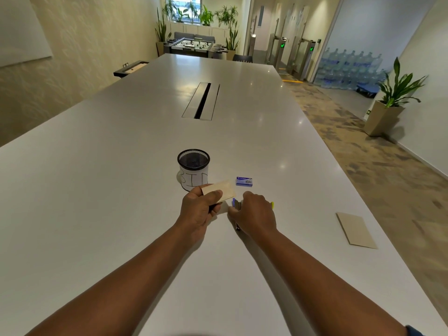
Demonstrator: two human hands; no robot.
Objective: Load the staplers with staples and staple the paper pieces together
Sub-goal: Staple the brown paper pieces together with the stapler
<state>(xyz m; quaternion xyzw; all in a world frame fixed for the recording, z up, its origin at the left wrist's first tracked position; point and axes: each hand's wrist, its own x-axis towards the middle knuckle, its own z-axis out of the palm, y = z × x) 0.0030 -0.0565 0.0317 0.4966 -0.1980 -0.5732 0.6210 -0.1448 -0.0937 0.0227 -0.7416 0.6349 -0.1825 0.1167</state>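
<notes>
My left hand (pixel 200 209) grips a small stack of tan paper pieces (pixel 221 190), held just above the white table (pixel 121 190). Right beside it, my right hand (pixel 257 214) closes over a blue stapler (pixel 235 204) that rests on the table; most of the stapler is hidden under my fingers. A bit of yellow (pixel 272 204) pokes out past my right hand's far side. A small blue staple box (pixel 244 181) lies just beyond both hands. More tan paper (pixel 356 230) lies flat to the right, near the table's edge.
A black mesh cup (pixel 193 167) with a white paper label stands just behind my left hand. A cable slot (pixel 202 100) runs down the table's middle. The table's right edge drops to patterned carpet, where a potted plant (pixel 392 98) stands.
</notes>
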